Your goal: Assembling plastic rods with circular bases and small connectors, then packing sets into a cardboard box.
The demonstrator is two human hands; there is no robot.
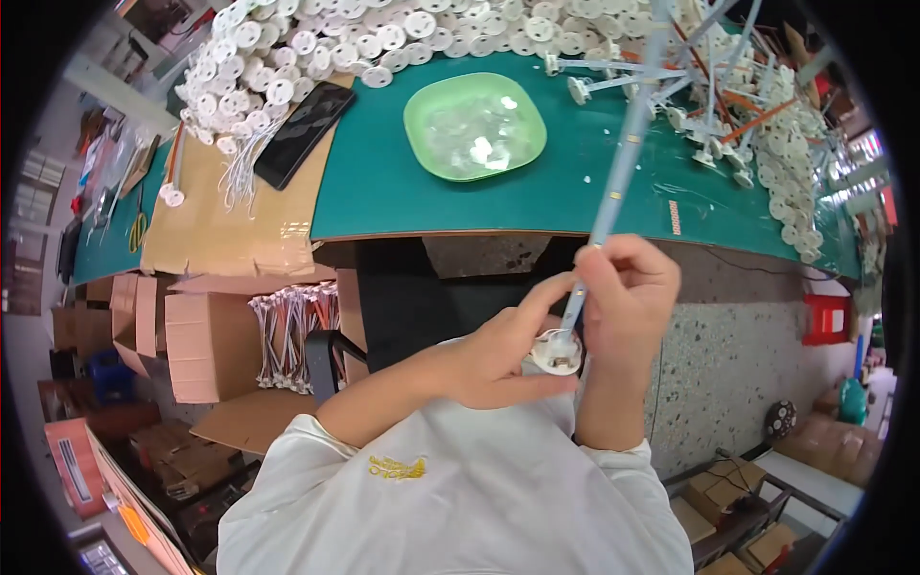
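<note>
- Between the near edge of the green table (369,196) and the white shirt (498,479), one pale strip (618,187) stands in a slant; its near end meets one white round base (544,364), and its far end reaches over the table.
- The left hand (489,359) grasps the round base, with fingers bent about it.
- The right hand (632,287) pinches the strip between thumb and fingers, a little above the base.
- In my judgement, the strip is light and rather stiff along its length, but slim, so it may bend or crack; its smooth face could slip a little. It is better to take hold low, close to the base, and to support the base itself from the side.
- Counted: one light-green bowl (414,139) with clear pieces, too many to count; one black phone (305,134) on the left; one pair of scissors (139,230), far left.
- White discs (383,38) at the far side, and the bundled strips (292,340) in the near-left carton (196,350), are too many for an exact number.
</note>
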